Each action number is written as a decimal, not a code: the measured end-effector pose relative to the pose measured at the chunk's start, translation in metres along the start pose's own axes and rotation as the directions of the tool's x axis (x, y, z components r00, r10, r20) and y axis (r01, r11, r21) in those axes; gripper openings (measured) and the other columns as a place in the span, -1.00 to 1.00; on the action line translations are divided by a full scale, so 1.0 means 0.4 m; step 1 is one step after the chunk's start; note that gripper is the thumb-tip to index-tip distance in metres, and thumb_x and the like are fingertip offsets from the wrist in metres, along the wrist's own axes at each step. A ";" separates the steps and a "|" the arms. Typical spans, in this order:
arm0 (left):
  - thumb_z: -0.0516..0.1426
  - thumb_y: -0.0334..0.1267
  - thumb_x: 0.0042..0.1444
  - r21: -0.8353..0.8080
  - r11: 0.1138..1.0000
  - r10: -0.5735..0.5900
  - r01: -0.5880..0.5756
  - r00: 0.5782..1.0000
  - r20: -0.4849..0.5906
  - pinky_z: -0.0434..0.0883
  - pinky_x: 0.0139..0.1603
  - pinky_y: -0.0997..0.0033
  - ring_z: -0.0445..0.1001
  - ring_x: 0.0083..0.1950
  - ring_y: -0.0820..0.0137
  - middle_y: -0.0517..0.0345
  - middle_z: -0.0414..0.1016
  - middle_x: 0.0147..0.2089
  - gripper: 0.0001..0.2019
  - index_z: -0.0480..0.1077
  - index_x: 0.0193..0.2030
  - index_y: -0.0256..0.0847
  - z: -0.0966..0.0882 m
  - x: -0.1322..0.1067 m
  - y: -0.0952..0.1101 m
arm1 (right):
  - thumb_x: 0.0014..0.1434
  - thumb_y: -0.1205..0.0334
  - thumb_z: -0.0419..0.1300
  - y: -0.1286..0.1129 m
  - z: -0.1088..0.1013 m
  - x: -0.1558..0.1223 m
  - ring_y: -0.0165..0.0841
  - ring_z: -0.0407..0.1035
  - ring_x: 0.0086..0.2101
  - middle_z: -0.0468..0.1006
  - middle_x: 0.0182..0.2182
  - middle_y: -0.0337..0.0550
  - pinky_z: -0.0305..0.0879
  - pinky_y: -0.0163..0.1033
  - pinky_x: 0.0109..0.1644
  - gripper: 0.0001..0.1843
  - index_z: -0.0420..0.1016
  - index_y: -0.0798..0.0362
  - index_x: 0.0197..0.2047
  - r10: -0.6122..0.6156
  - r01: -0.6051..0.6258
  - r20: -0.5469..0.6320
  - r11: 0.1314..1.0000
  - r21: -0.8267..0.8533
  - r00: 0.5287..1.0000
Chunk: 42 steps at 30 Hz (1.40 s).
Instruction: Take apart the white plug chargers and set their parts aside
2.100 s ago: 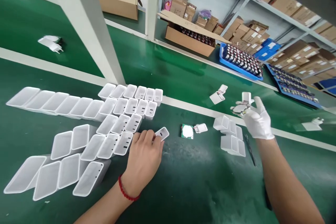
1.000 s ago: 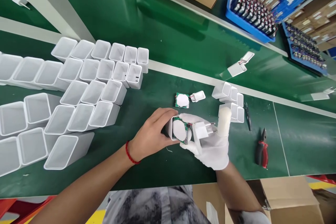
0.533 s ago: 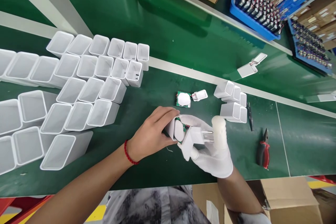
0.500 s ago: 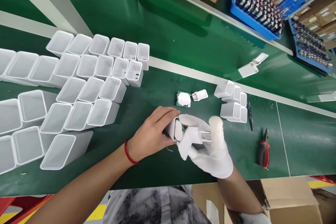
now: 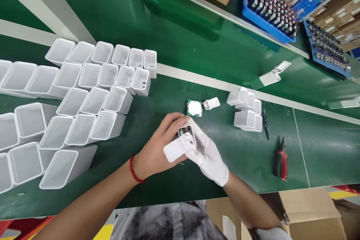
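Observation:
My bare left hand is wrapped around a white plastic housing, whose open end shows dark electronic parts inside. My right hand, in a white glove with some fingertips uncovered or blurred, grips a white plug cover against that open end. Two metal pins of the cover show between the gloved fingers. The cover is tilted and does not lie flush over the opening. Just beyond my hands lies a green circuit board with a white pad on it, wired to a small white cover.
Rows of white open housings stand on the left of the green table. A smaller group of housings sits at right, beside black tweezers and red-handled pliers. Blue trays of parts are on the shelf above.
My gloved right hand has turned and closed in on the housing. The plug cover has swung over, its pins now pointing toward me, and the housing's inside shows more.

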<state>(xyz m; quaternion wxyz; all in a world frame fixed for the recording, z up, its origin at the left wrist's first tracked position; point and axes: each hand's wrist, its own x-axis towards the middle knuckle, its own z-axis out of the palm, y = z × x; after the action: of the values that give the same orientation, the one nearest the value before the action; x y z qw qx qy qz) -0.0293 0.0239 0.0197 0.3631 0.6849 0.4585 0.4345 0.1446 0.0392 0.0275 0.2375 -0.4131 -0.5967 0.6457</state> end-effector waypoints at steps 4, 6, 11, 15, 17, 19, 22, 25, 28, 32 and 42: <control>0.20 -0.28 0.11 -0.161 0.960 -0.188 0.228 0.955 0.230 0.37 0.22 0.17 0.33 0.22 0.16 -0.09 0.27 0.23 -0.38 0.16 0.32 -0.11 -0.040 0.009 0.004 | 0.07 -0.13 0.30 -0.001 -0.022 0.008 -0.10 0.33 0.10 0.39 0.14 0.01 0.21 0.04 0.24 -0.17 0.18 -0.03 0.32 0.013 -0.008 -0.046 0.993 0.116 0.999; 0.13 -0.24 0.18 -0.226 0.918 -0.277 0.326 0.934 0.224 0.43 0.15 0.17 0.42 0.11 0.20 -0.06 0.38 0.13 -0.46 0.20 0.31 -0.12 -0.045 0.009 -0.004 | 0.03 -0.16 0.33 -0.003 -0.030 0.010 -0.10 0.35 0.07 0.41 0.09 0.02 0.21 0.03 0.23 -0.17 0.24 -0.02 0.29 0.027 -0.024 -0.020 0.989 0.145 0.999; 0.15 -0.15 0.17 -0.372 0.809 -0.382 0.455 0.888 0.255 0.49 -0.01 0.25 0.47 -0.09 0.30 -0.03 0.41 0.01 -0.47 0.27 0.28 -0.15 -0.033 0.000 -0.023 | 0.04 -0.19 0.30 0.004 -0.028 0.014 -0.18 0.37 0.00 0.46 0.02 0.02 0.34 -0.10 0.08 -0.12 0.17 0.02 0.32 0.013 -0.028 0.079 0.979 0.200 0.997; 0.14 -0.12 0.20 -0.399 0.801 -0.365 0.446 0.893 0.265 0.49 -0.13 0.36 0.45 -0.12 0.33 -0.02 0.41 0.00 -0.51 0.30 0.27 -0.12 -0.024 -0.009 -0.025 | 0.09 -0.14 0.27 0.025 -0.021 0.010 -0.35 0.34 -0.37 0.51 -0.31 -0.14 0.39 -0.23 -0.25 -0.19 0.20 0.07 0.29 -0.031 0.030 0.012 0.997 0.074 0.999; 0.13 -0.11 0.21 -0.412 0.793 -0.370 0.449 0.892 0.261 0.49 -0.13 0.37 0.45 -0.10 0.32 -0.02 0.40 0.03 -0.51 0.28 0.28 -0.10 -0.022 -0.013 -0.021 | 0.11 -0.11 0.26 0.032 -0.016 0.006 -0.39 0.28 -0.45 0.47 -0.40 -0.19 0.34 -0.26 -0.35 -0.27 0.25 0.09 0.24 -0.026 0.027 -0.007 0.997 0.067 1.000; 0.13 -0.12 0.20 -0.421 0.784 -0.378 0.456 0.889 0.258 0.47 -0.07 0.35 0.45 -0.06 0.30 -0.02 0.39 0.07 -0.50 0.28 0.28 -0.09 -0.020 -0.017 -0.014 | 0.09 -0.09 0.28 0.034 -0.010 0.003 -0.40 0.26 -0.46 0.46 -0.40 -0.19 0.31 -0.27 -0.38 -0.32 0.31 0.09 0.19 -0.007 0.009 -0.021 0.994 0.111 1.000; 0.13 -0.15 0.20 -0.408 0.771 -0.414 0.488 0.872 0.261 0.44 0.01 0.32 0.45 -0.01 0.26 -0.03 0.40 0.07 -0.50 0.28 0.28 -0.13 -0.020 -0.016 -0.002 | 0.09 -0.11 0.28 0.034 -0.004 0.004 -0.38 0.27 -0.42 0.45 -0.34 -0.18 0.33 -0.25 -0.32 -0.27 0.28 0.06 0.23 0.000 0.007 -0.042 0.988 0.156 0.999; 0.12 -0.15 0.20 -0.382 0.757 -0.460 0.531 0.847 0.265 0.44 0.01 0.33 0.45 0.00 0.25 -0.02 0.43 -0.01 -0.49 0.27 0.28 -0.18 -0.023 -0.008 0.001 | 0.09 -0.17 0.25 0.035 -0.009 0.012 -0.37 0.30 -0.36 0.44 -0.27 -0.19 0.33 -0.21 -0.20 -0.20 0.20 0.01 0.30 0.000 0.002 -0.012 0.984 0.176 1.000; 0.12 -0.11 0.20 -0.353 0.762 -0.469 0.544 0.838 0.279 0.45 -0.08 0.39 0.46 -0.09 0.30 0.01 0.44 -0.06 -0.50 0.30 0.26 -0.21 -0.030 0.005 -0.003 | 0.12 -0.15 0.24 0.029 -0.022 0.022 -0.42 0.26 -0.38 0.39 -0.29 -0.21 0.33 -0.24 -0.19 -0.20 0.16 0.04 0.32 0.034 -0.050 0.079 0.977 0.210 0.996; 0.08 -0.07 0.24 -0.297 0.814 -0.431 0.499 0.862 0.267 0.43 -0.21 0.48 0.45 -0.18 0.38 0.08 0.44 -0.12 -0.62 0.44 0.11 -0.17 -0.032 0.017 -0.002 | 0.11 -0.08 0.28 -0.002 -0.026 0.031 -0.47 0.15 -0.46 0.28 -0.44 -0.30 0.32 -0.29 -0.29 -0.35 0.31 0.10 0.16 0.020 -0.051 0.115 0.960 0.275 0.993; 0.04 -0.20 0.27 -0.127 0.937 -0.310 0.326 0.941 0.134 0.41 -0.21 0.46 0.43 -0.20 0.39 0.03 0.40 -0.14 -0.63 0.38 0.18 -0.18 -0.015 -0.005 0.010 | 0.06 -0.21 0.27 -0.015 -0.002 0.024 -0.40 0.18 -0.53 0.35 -0.53 -0.25 0.34 -0.19 -0.40 -0.43 0.45 0.03 -0.02 0.064 -0.055 -0.047 0.984 0.170 0.997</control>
<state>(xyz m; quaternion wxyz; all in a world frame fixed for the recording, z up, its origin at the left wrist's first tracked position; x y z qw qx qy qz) -0.0340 0.0213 0.0250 0.5033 0.5963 0.5088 0.3636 0.1386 0.0485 0.0310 0.2677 -0.4257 -0.5209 0.6898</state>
